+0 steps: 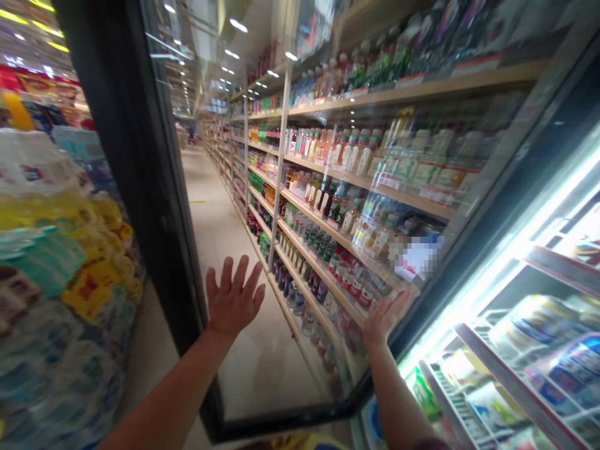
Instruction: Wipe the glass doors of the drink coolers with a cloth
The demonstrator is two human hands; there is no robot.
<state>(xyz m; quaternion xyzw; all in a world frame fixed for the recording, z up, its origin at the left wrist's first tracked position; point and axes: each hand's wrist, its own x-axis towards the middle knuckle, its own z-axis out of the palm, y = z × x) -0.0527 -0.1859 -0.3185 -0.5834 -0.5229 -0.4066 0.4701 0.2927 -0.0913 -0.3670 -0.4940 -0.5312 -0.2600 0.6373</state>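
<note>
A black-framed glass door [281, 417] of a lit cooler stands swung out before me. My left hand [234, 297] is raised in front of the glass near the frame's left side, its fingers spread and nothing in it. Over by the hinge side, my right hand [388, 315] lies against or close to the glass, fingers stretched out; whether it touches cannot be told. Beyond the right hand, the cooler [462, 250] shows its bright light strip and wire shelves with packaged goods.
Through the glass, wooden shelves [328, 281] hold rows of bottles along a long aisle floor [218, 206]. On the left, stacked packs of bottled drinks [56, 281] rise beside the door. Ceiling lights reflect in the pane.
</note>
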